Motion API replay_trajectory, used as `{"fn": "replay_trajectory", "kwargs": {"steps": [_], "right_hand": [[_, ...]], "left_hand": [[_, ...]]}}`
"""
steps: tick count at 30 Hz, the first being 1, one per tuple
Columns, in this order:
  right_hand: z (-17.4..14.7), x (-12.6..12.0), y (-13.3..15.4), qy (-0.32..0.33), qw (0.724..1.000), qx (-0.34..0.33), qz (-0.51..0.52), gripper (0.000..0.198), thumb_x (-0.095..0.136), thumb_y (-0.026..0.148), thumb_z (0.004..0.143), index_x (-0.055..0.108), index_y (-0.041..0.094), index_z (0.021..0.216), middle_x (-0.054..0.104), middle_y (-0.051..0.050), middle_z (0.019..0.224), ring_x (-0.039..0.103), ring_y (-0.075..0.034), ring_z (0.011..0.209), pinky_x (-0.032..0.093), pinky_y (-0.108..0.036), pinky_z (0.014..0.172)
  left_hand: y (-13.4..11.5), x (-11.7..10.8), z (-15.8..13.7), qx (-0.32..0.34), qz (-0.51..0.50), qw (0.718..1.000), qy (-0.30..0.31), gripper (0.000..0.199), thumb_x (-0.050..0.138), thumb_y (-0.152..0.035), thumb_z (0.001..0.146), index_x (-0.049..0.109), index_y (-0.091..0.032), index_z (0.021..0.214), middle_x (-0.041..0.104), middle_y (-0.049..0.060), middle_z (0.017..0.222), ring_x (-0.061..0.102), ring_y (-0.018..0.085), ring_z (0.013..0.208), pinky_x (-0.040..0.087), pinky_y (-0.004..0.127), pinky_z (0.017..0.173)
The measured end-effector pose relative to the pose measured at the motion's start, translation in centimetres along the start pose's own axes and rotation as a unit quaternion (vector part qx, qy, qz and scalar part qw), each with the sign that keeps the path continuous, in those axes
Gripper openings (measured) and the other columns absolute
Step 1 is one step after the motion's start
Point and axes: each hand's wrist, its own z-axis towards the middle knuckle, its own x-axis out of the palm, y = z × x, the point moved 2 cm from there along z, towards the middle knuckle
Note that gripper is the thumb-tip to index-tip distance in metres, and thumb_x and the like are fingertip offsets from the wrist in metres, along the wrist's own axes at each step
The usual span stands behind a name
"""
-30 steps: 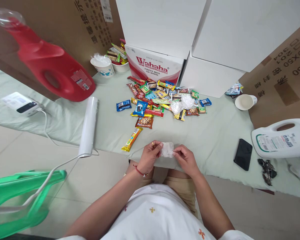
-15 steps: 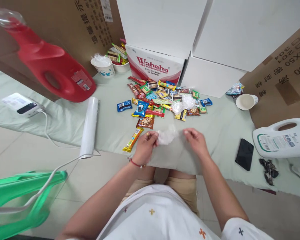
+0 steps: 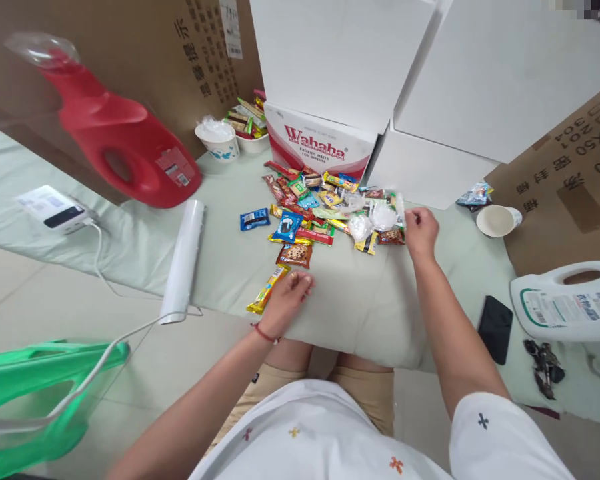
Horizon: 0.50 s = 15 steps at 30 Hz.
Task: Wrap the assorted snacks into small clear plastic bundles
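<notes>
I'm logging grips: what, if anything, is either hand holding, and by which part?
Nothing shows in the left hand. The right hand is at the edge of clear plastic; whether it grips it cannot be told.

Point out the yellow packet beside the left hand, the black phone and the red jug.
Yellow packet (image 3: 267, 291), head view, middle of its wrapper.
Black phone (image 3: 496, 329), head view, middle of its face.
Red jug (image 3: 144, 143), head view, body beside the handle opening.

You wear a white short-sleeved shirt scattered with small cross-shaped motifs in yellow, orange-red and purplish red, a dark one on your right sleeve, tan shorts and a thin red bracelet.
</notes>
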Motion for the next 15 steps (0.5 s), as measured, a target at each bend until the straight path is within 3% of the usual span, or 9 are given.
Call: {"fn": "replay_trajectory", "kwargs": {"steps": [2, 5, 7, 9, 10, 12, 15], "right_hand": [[-3.7, -1.8, 0.8, -0.022, 0.984, 0.069, 0.164, 0.024, 0.064, 0.044, 0.086, 0.061, 0.021, 0.081, 0.058, 0.000, 0.078, 0.050, -0.015, 0.072, 0.045, -0.029, 0.068], [-11.5, -2.6, 2.7, 0.087, 0.889, 0.233, 0.384, 0.035, 0.080, 0.049, 0.073, 0.057, 0.022, 0.078, 0.046, 0.005, 0.069, 0.037, -0.009, 0.057, 0.032, -0.021, 0.050], [-16.7, -2.4, 3.5, 0.151, 0.825, 0.322, 0.439, 0.039, 0.084, 0.048, 0.069, 0.057, 0.022, 0.078, 0.041, 0.006, 0.067, 0.031, -0.008, 0.054, 0.026, -0.020, 0.046], [-20.7, -2.4, 3.7, 0.166, 0.802, 0.367, 0.441, 0.042, 0.084, 0.052, 0.069, 0.056, 0.022, 0.078, 0.039, 0.007, 0.065, 0.028, -0.008, 0.052, 0.024, -0.019, 0.044], [-22.0, -2.6, 3.6, 0.155, 0.813, 0.368, 0.423, 0.042, 0.081, 0.055, 0.072, 0.056, 0.022, 0.078, 0.039, 0.007, 0.065, 0.029, -0.008, 0.052, 0.025, -0.020, 0.044], [-23.3, -3.6, 3.2, 0.106, 0.874, 0.319, 0.351, 0.037, 0.074, 0.056, 0.081, 0.058, 0.022, 0.084, 0.045, 0.005, 0.068, 0.037, -0.010, 0.055, 0.034, -0.022, 0.048], [-23.4, -5.4, 3.3, 0.080, 0.965, 0.143, 0.205, 0.028, 0.071, 0.047, 0.087, 0.065, 0.023, 0.102, 0.060, -0.002, 0.091, 0.053, -0.015, 0.074, 0.048, -0.029, 0.069]], "left_hand": [[0.9, 0.8, -1.7, -0.017, -0.030, 0.999, 0.024, 0.043, 0.070, -0.059, 0.081, 0.063, -0.016, 0.082, 0.063, 0.003, 0.083, 0.055, 0.012, 0.069, 0.043, 0.020, 0.054], [0.7, 3.7, -2.3, -0.058, -0.116, 0.988, 0.079, 0.052, 0.071, -0.064, 0.079, 0.064, -0.020, 0.105, 0.066, 0.007, 0.107, 0.063, 0.015, 0.084, 0.046, 0.020, 0.054], [0.5, 5.7, -1.9, -0.088, -0.164, 0.973, 0.135, 0.057, 0.077, -0.062, 0.074, 0.063, -0.021, 0.111, 0.066, 0.007, 0.110, 0.065, 0.016, 0.086, 0.047, 0.020, 0.054], [0.8, 7.2, -1.5, -0.101, -0.171, 0.964, 0.177, 0.053, 0.083, -0.058, 0.068, 0.066, -0.017, 0.096, 0.066, 0.003, 0.087, 0.061, 0.012, 0.071, 0.043, 0.018, 0.051], [1.0, 7.6, -1.3, -0.100, -0.162, 0.965, 0.180, 0.050, 0.085, -0.056, 0.066, 0.065, -0.015, 0.087, 0.063, 0.000, 0.074, 0.057, 0.009, 0.062, 0.039, 0.018, 0.049], [1.7, 8.0, -1.3, -0.094, -0.137, 0.974, 0.155, 0.048, 0.087, -0.055, 0.063, 0.063, -0.015, 0.077, 0.054, -0.004, 0.057, 0.047, 0.006, 0.051, 0.034, 0.018, 0.046], [2.2, 8.2, -2.0, -0.083, -0.119, 0.981, 0.128, 0.046, 0.086, -0.054, 0.064, 0.064, -0.014, 0.073, 0.053, -0.005, 0.053, 0.045, 0.006, 0.048, 0.033, 0.019, 0.046]]}}
